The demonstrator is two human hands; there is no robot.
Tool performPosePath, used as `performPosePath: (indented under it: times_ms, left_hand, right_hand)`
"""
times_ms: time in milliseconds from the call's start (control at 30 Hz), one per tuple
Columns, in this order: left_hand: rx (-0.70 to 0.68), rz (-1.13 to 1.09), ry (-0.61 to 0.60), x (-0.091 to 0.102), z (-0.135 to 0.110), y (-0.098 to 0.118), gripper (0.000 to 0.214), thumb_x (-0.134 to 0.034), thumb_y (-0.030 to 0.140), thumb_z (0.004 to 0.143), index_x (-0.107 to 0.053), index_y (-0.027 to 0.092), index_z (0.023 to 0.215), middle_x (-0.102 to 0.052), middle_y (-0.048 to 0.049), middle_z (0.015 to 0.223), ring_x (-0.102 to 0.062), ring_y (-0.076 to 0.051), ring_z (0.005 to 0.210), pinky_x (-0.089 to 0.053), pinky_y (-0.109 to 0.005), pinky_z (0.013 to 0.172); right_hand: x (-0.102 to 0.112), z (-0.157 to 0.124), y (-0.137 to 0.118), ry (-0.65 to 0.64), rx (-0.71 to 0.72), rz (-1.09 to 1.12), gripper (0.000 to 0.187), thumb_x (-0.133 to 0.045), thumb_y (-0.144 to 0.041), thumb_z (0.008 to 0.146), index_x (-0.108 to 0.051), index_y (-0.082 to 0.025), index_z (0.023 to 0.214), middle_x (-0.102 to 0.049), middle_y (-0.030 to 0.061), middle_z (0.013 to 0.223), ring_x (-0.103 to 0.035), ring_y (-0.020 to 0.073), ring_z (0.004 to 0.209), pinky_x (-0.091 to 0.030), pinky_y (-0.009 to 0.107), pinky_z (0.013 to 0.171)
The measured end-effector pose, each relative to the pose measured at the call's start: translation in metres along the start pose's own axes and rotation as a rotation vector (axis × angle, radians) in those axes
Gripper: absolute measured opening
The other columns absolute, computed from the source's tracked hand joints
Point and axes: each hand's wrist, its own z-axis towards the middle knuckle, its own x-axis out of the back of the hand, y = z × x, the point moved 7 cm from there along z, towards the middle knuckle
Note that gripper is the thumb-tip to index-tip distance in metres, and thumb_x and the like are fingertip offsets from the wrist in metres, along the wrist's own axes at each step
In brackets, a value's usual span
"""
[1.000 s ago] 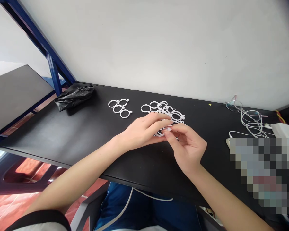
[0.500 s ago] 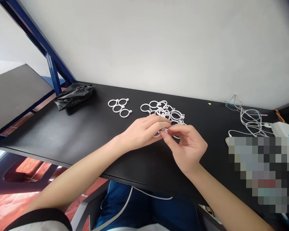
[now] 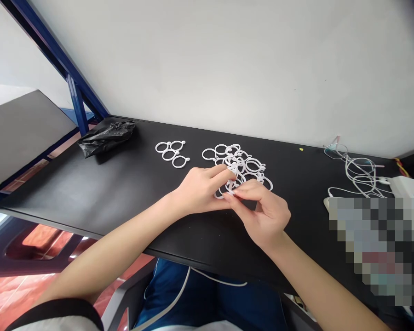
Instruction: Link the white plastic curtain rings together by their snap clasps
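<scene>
My left hand is closed around a white plastic curtain ring, low over the table. Between the thumb and forefinger of my right hand is a small white part at that ring's edge; the fingers hide most of it. Just beyond my fingers lies a loose pile of white curtain rings, each with a small knob or eyelet, many overlapping. Several more curtain rings lie flat in a separate cluster to the left.
The black table meets a pale wall at the back. A crumpled black plastic bag is at the far left. On the right are eyeglasses, tangled white cables, a white box and a blurred-out item.
My left fingers have drawn back and curled, uncovering more of the pile. The right-hand pinch has moved slightly left and toward me. The clustered rings stay put.
</scene>
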Motion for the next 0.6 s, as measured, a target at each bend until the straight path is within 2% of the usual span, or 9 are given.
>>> performPosePath:
  times_ms: [200,333,500,600]
  left_hand:
    - [-0.008,0.036,-0.005,0.002,0.0,-0.002,0.031,-0.047,0.043,0.091,-0.051,0.019,0.071,-0.048,0.0037,0.056,-0.032,-0.007,0.043,-0.026,-0.022,0.043]
    - [0.026,0.01,-0.022,0.002,0.0,-0.006,0.035,-0.05,0.046,0.089,-0.049,0.019,0.067,-0.046,0.0038,0.054,-0.03,-0.007,0.045,-0.026,-0.021,0.044]
    - [0.125,-0.138,0.017,0.006,0.001,-0.012,0.031,-0.061,0.045,0.083,-0.051,0.018,0.072,-0.045,0.0053,0.057,-0.035,-0.007,0.049,-0.029,-0.02,0.046]
    - [0.256,-0.353,-0.022,0.005,0.003,-0.017,0.029,-0.071,0.04,0.077,-0.053,0.018,0.076,-0.038,0.0085,0.057,-0.033,-0.006,0.05,-0.029,-0.019,0.048]
  right_hand:
    - [-0.001,0.005,-0.006,-0.037,0.036,-0.01,0.019,-0.071,-0.008,0.081,-0.07,-0.025,0.09,-0.074,-0.0008,0.074,-0.071,0.0169,0.062,-0.06,0.031,0.055]
    - [-0.002,0.005,-0.008,-0.04,0.043,-0.014,0.02,-0.068,-0.008,0.083,-0.07,-0.025,0.091,-0.076,-0.0008,0.076,-0.073,0.0175,0.066,-0.062,0.031,0.06]
    - [-0.003,0.003,-0.006,-0.057,0.026,-0.038,0.019,-0.065,-0.009,0.085,-0.068,-0.024,0.097,-0.074,0.0006,0.078,-0.072,0.0168,0.068,-0.062,0.03,0.059]
    - [0.0,-0.001,0.0,-0.037,-0.036,-0.057,0.021,-0.066,-0.009,0.086,-0.066,-0.024,0.101,-0.074,0.0006,0.083,-0.071,0.0151,0.071,-0.062,0.027,0.06]
